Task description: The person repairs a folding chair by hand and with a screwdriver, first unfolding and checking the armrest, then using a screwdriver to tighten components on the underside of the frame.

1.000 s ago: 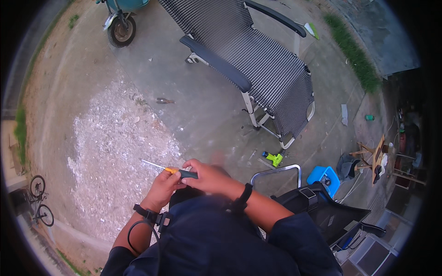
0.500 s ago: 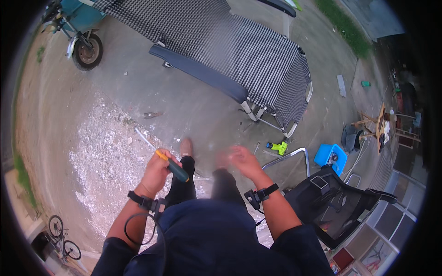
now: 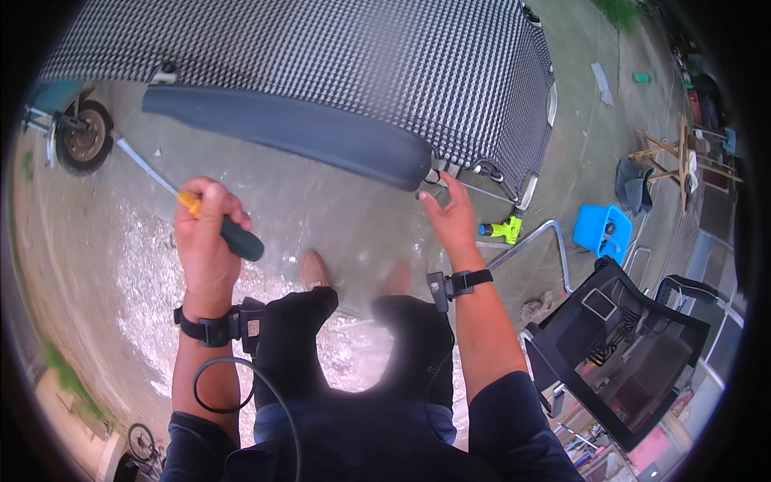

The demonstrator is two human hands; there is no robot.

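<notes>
My left hand is closed around a screwdriver with a dark green and yellow handle. Its long shaft points up and to the left, away from me. Ahead of both hands stretches a lounge chair with black-and-white woven fabric and a dark padded armrest. At the armrest's right end is my right hand, thumb and fingers apart, nothing visible in it. Its fingertips are close to the pale frame tube there; whether they touch it I cannot tell.
Right of my right hand, a yellow-green power drill lies on the concrete near a bent metal tube. Beyond are a blue basin holding items, a black mesh chair and a wooden stand. A vehicle wheel stands far left.
Both hands have reached forward, the left also leftward with the screwdriver. My right hand has come up to the armrest's end. The lounge chair appears closer.
</notes>
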